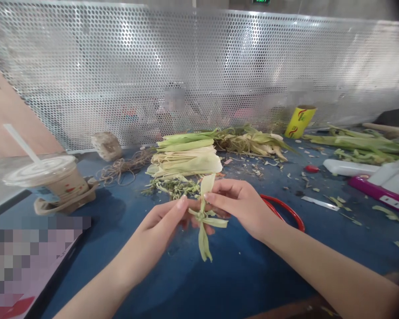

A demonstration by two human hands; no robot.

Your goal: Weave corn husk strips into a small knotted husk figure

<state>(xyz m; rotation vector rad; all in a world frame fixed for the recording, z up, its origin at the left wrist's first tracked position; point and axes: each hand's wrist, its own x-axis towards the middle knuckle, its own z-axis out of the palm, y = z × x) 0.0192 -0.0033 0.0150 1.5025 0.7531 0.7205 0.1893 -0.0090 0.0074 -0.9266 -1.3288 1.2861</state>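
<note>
Blue tabletop (173, 288) lies beneath knotted husk strips (202, 217), pinched between left grip (164, 223) and right grip (244, 204), one end dangling below.

The one word that can be read is "EXIT", in glowing green letters on a dark, box-shaped sign (261, 1) far off, beyond the silver perforated metal screen (193, 53); its upper part is cut off. At far right, the yellow cylindrical container (301, 122) bears red and dark marks too blurred to read. At left, the red print on the clear, lidded plastic cup (60, 184) is likewise illegible.
</note>
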